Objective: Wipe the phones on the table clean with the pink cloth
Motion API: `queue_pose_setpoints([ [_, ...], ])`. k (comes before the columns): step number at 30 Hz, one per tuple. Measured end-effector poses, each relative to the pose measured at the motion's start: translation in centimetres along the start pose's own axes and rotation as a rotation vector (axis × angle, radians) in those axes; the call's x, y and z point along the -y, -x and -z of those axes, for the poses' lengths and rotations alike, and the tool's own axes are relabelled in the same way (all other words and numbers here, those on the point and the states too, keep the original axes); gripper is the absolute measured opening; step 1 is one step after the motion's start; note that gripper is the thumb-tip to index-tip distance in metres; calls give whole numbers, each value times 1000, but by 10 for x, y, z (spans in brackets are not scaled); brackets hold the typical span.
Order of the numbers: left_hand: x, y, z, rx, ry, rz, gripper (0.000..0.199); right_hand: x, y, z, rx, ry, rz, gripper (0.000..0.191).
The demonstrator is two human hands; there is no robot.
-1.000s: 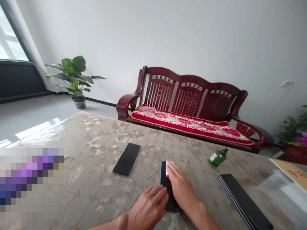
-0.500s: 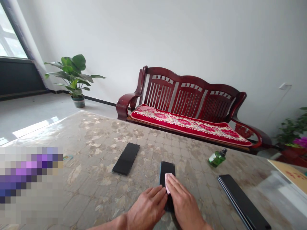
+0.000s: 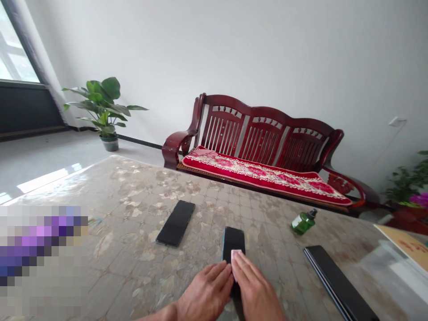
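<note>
A dark smartphone (image 3: 233,238) lies flat on the table with its screen up, its near half partly covered by my hands. My right hand (image 3: 257,287) presses a small folded pink cloth (image 3: 236,254) onto the screen, fingers held together over it. Against the phone's left side, my left hand (image 3: 207,287) grips the edge with fingers close together; its thumb is hidden. A second black smartphone (image 3: 176,223) rests screen up to the left, apart from both hands.
A green pump bottle (image 3: 303,222) stands at the right, behind a stack of dark phones or similar flat devices (image 3: 337,281). Farther right are a clear plastic box (image 3: 384,263) and a tan sheet (image 3: 403,243). Beyond the table (image 3: 133,196) stands a wooden bench (image 3: 261,129).
My right hand and the pink cloth have slid a short way toward me along the screen. My left hand and the phone stay nearly in place.
</note>
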State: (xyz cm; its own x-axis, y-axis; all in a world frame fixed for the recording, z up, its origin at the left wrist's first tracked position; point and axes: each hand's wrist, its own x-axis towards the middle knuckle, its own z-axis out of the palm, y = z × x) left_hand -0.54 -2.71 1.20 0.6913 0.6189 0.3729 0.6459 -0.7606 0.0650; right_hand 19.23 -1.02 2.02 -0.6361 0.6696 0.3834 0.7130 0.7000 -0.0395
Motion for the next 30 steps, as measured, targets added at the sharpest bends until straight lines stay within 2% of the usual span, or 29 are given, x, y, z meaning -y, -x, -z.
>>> queue_pose_setpoints([
  [2, 0, 1, -3, -45, -9, -12, 30, 0, 0, 1, -7, -21, 7, 61],
  [5, 1, 2, -5, -83, -20, -14, 23, -8, -21, -3, -23, -66, -86, 54],
  [10, 7, 2, 5, -48, -29, -7, 25, -18, -58, -11, -53, -108, -239, 44],
  [13, 9, 1, 7, -40, -20, 3, 23, -10, -51, -10, -32, -114, -209, 47],
  [16, 8, 1, 5, -28, -7, 7, 21, 0, -33, -7, -36, -145, -115, 55],
  [18, 8, 1, 3, -19, -10, 5, 20, 1, -31, -5, -33, -164, -74, 56],
  [25, 10, 3, 9, -37, -52, -33, 28, -21, -85, -13, -14, -176, -196, 42],
  [27, 11, 2, 9, -33, -43, -29, 26, -17, -87, -13, -4, -204, -162, 44],
  [30, 9, 0, 6, -30, -17, 5, 17, -3, -69, -7, 15, -254, -54, 48],
])
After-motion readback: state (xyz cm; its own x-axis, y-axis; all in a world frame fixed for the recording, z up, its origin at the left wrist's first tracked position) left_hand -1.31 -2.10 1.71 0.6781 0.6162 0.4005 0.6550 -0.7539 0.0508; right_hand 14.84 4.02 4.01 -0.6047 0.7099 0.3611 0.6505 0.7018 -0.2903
